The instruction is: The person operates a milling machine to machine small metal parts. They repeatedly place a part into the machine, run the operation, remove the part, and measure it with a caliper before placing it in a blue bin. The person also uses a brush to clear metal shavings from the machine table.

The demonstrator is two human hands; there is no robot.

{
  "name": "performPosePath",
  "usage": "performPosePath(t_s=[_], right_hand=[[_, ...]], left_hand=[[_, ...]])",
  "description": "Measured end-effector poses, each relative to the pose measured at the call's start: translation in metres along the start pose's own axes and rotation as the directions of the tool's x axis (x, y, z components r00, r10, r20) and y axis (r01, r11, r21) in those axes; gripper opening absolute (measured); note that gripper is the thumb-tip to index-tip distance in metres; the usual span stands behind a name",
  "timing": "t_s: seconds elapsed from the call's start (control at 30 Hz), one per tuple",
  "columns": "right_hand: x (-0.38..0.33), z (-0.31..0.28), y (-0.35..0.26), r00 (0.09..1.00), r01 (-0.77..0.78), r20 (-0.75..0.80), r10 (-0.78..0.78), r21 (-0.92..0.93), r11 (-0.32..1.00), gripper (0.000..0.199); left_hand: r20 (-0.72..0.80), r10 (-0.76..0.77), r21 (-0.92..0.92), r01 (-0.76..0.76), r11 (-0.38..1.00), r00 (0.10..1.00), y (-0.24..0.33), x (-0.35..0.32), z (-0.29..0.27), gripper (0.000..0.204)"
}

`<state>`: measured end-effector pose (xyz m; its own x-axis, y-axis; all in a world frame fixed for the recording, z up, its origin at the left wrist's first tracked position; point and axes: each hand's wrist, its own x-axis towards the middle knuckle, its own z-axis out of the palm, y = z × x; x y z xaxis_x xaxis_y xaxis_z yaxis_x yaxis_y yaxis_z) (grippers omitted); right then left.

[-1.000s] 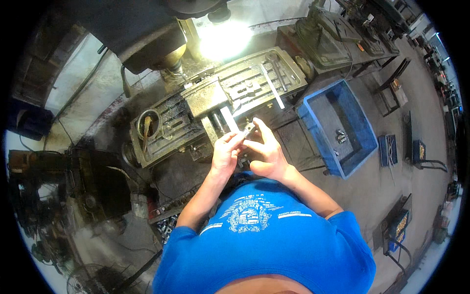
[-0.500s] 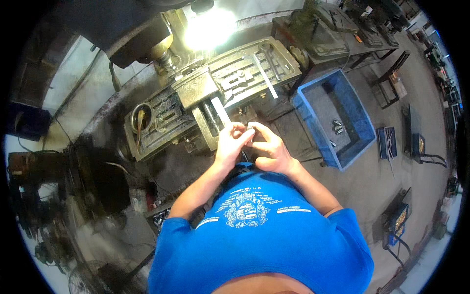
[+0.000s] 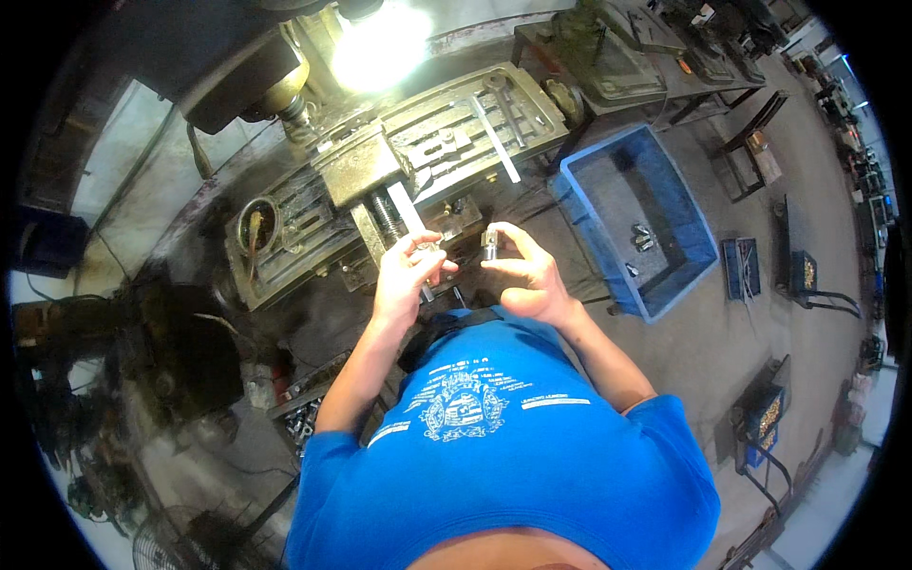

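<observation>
Between the thumb and fingers of my right hand (image 3: 534, 275) is a small shiny metal cylinder (image 3: 490, 245), held upright. My left hand (image 3: 408, 277) is apart from it, fingers loosely curled with gaps between them and nothing visible in them. Just beyond the left fingers, a flat pale metal bar (image 3: 405, 205) extends from the vise (image 3: 356, 169) on the machine table (image 3: 285, 204). Part of the bar's near end is hidden behind that hand.
A blue bin (image 3: 576, 204) with several shiny metal parts (image 3: 643, 237) stands at the right. On the machine table lie a long flat strip (image 3: 496, 141) and a wrench (image 3: 506, 106). The machine head (image 3: 249, 81) hangs at upper left beside a bright lamp (image 3: 380, 47).
My hands have come apart; they were together around the small part. The cylinder now stays with my right hand, and my left hand has moved left. The whole view has shifted slightly.
</observation>
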<state>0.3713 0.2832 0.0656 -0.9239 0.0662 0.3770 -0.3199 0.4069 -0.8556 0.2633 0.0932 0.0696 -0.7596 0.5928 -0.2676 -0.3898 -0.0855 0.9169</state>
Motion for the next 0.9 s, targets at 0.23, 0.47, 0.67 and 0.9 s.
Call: performPosePath(t_s=[0.23, 0.47, 0.67, 0.9], right_hand=[[-0.012, -0.093, 0.062, 0.948, -0.159, -0.316, 0.041, -0.358, 0.92, 0.039], [-0.123, -0.208, 0.234, 0.471, -0.848, -0.346, 0.811, 0.076, 0.525, 0.016], [-0.157, -0.212, 0.278, 0.098, -0.991, -0.255, 0.962, 0.065, 0.118, 0.018], [-0.14, -0.19, 0.269, 0.165, -0.959, -0.414, 0.895, 0.144, 0.244, 0.025]], left_hand=[[-0.276, 0.155, -0.126, -0.195, 0.973, 0.949, 0.031, -0.054, -0.09, 0.032], [-0.825, 0.105, -0.017, -0.211, 0.977, 0.555, -0.002, -0.162, -0.21, 0.021], [-0.974, 0.13, 0.124, -0.045, 0.991, 0.185, -0.072, -0.259, -0.258, 0.026], [-0.973, 0.102, 0.161, 0.29, 0.944, 0.208, -0.193, -0.319, -0.28, 0.037]])
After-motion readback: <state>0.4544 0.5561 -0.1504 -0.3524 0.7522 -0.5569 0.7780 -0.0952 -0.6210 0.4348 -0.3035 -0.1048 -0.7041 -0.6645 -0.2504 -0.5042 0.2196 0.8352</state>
